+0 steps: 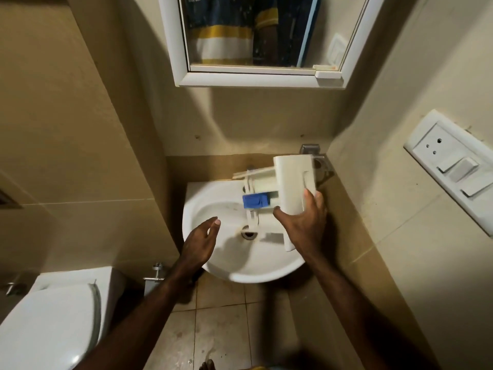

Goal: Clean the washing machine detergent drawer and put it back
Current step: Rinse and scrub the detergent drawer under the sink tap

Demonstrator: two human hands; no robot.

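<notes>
Over sink (pixel 213 265), drawer (pixel 290 188), toilet (pixel 48 316) left

Our left hand (pixel 201 240) open, fingers relaxed, hovering, holding nothing. Our right hand (pixel 304 222) gripping drawer (pixel 292 188) front, thumb and fingers wrapped round it.

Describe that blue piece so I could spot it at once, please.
Start at the white basin under the mirror. Over its right side the right hand holds the cream detergent drawer by its front panel. The blue piece sits in the drawer's body, left of that panel: it is the only blue part among cream and white ones.
</notes>
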